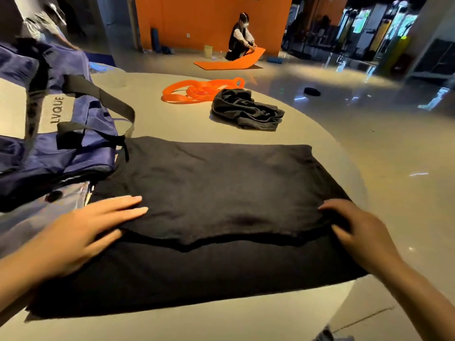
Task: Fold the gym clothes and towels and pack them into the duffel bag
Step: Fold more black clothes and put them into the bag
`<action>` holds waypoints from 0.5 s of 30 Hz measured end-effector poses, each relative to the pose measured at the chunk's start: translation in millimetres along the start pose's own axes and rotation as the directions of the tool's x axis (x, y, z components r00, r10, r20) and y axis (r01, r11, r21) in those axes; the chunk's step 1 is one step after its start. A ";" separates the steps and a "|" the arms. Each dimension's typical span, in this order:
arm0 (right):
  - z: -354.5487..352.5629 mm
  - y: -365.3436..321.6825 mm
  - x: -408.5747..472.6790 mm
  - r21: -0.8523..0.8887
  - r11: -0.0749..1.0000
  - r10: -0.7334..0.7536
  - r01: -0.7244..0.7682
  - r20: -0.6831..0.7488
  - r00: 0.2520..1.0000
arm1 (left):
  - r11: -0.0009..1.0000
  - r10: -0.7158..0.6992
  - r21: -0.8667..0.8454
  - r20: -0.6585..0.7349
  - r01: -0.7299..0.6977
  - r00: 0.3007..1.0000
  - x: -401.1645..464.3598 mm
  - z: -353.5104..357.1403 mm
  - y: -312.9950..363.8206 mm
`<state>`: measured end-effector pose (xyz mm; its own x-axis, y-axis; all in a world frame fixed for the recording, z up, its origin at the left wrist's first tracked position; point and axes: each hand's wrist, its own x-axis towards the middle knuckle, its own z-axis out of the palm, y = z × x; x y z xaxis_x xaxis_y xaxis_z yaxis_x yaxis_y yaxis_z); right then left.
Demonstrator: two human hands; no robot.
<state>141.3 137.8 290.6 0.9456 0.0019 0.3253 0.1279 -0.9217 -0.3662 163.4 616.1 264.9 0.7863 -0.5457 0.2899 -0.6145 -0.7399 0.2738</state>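
A large black garment (209,183) lies spread flat on the round grey table (320,134), its near part folded over into a second layer. My left hand (98,225) rests flat on its left edge, fingers straight. At the right edge, my right hand (354,230) has its fingers curled round the fold of the upper layer. A blue duffel bag (61,134) with black straps stands at the left, touching the garment's far left corner. A crumpled black garment (243,109) sits farther back on the table.
Orange resistance bands (197,91) lie behind the crumpled garment. Beyond the table a person (241,38) kneels on an orange mat (231,61) by an orange wall. A small dark object (312,91) lies on the shiny floor to the right.
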 end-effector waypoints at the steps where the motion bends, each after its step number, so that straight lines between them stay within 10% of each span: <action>1: 5.0 3.2 -8.0 0.001 1.000 0.015 -0.015 0.029 0.999 | 0.999 -0.005 0.031 0.014 0.005 1.000 -3.8 5.2 1.8; 9: 7.9 11.3 40.9 0.003 0.987 0.156 -0.158 0.147 0.977 | 0.969 -0.010 0.240 -0.173 0.052 0.985 25.3 18.6 42.3; 15: -20.7 9.1 31.7 -0.141 0.984 0.105 -0.113 -0.058 0.993 | 0.990 -0.015 0.134 -0.238 0.048 0.971 9.0 -1.5 51.3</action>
<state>166.2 121.4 315.6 0.9348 -0.1177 0.3352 -0.0230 -0.9616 -0.2735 138.9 573.7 282.9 0.7570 -0.4255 0.4958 -0.5619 -0.8112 0.1618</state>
